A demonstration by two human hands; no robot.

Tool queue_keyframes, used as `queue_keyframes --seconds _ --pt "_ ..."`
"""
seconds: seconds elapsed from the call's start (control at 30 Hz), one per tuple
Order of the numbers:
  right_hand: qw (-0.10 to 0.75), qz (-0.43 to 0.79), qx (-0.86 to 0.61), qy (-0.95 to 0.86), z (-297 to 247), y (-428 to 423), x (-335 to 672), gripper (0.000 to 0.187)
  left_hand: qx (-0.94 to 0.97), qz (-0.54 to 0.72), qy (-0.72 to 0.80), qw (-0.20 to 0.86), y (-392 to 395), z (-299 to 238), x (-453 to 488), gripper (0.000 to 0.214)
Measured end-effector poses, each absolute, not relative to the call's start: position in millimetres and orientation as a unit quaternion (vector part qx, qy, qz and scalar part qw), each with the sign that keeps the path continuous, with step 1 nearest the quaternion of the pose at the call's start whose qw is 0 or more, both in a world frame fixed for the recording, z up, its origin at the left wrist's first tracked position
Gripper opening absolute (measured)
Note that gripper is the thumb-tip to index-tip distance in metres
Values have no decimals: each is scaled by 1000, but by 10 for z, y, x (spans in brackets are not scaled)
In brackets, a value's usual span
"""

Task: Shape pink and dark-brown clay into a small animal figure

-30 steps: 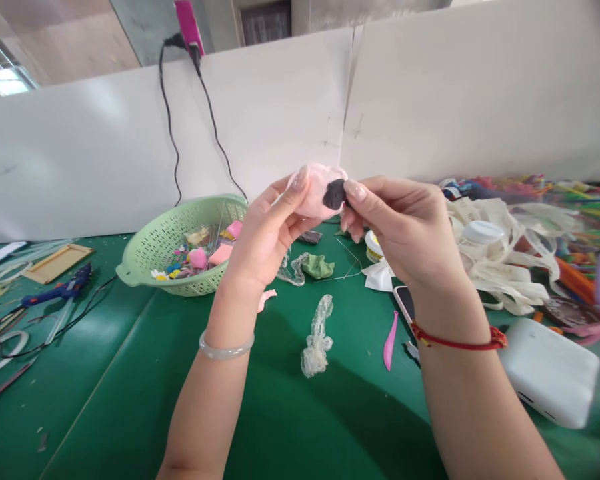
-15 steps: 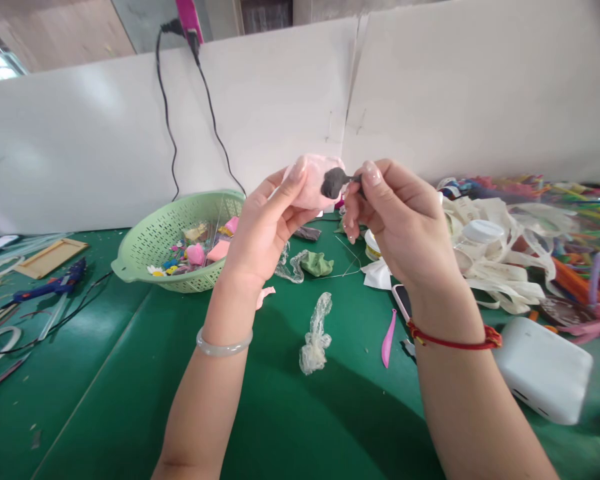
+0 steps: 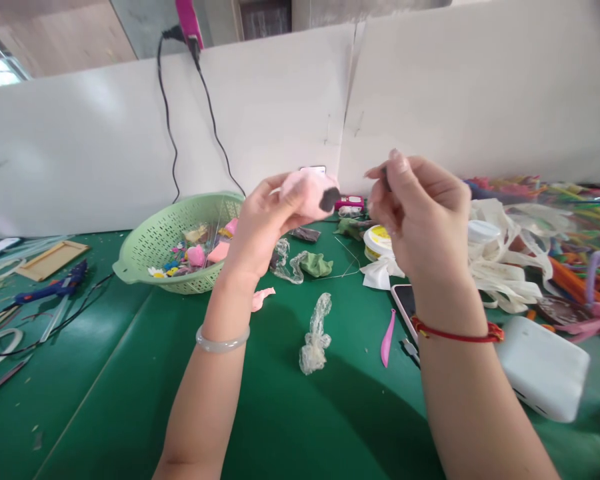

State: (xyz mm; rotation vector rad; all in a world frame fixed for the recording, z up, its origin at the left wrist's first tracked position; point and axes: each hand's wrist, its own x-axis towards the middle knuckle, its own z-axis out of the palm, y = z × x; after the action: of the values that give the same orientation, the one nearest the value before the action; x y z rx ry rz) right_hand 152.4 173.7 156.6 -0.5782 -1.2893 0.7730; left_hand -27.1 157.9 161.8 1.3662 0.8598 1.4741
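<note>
My left hand holds up a soft pink lump, clay by its look, between thumb and fingers. A dark grey patch is stuck on the lump's right end. To the right and apart from it, my right hand pinches a small dark grey bit between thumb and forefinger; most of that bit is hidden. Below the hands, crumpled clear plastic wrap lies on the green table. A scrap of pink material lies by my left wrist.
A green basket of small colourful pieces stands left, with a blue glue gun beyond it. Around my right arm are a pink plastic knife, a phone, a white tub, a white box-shaped device and white straps.
My right hand has drawn away to the right, pulling a dark bit off the dark grey piece. The patch left on the pink lump looks smaller. My left hand keeps its hold.
</note>
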Motion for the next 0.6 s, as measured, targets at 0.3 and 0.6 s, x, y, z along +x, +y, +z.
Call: queue_keyframes --seconds 0.3,0.6 --pt "703 342 -272 -561 1572 1750 1604 12 707 83 446 543 1792 1068 83 34" --pt "651 347 -301 -604 1513 1820 1614 27 787 -46 545 284 1589 1115 309 56"
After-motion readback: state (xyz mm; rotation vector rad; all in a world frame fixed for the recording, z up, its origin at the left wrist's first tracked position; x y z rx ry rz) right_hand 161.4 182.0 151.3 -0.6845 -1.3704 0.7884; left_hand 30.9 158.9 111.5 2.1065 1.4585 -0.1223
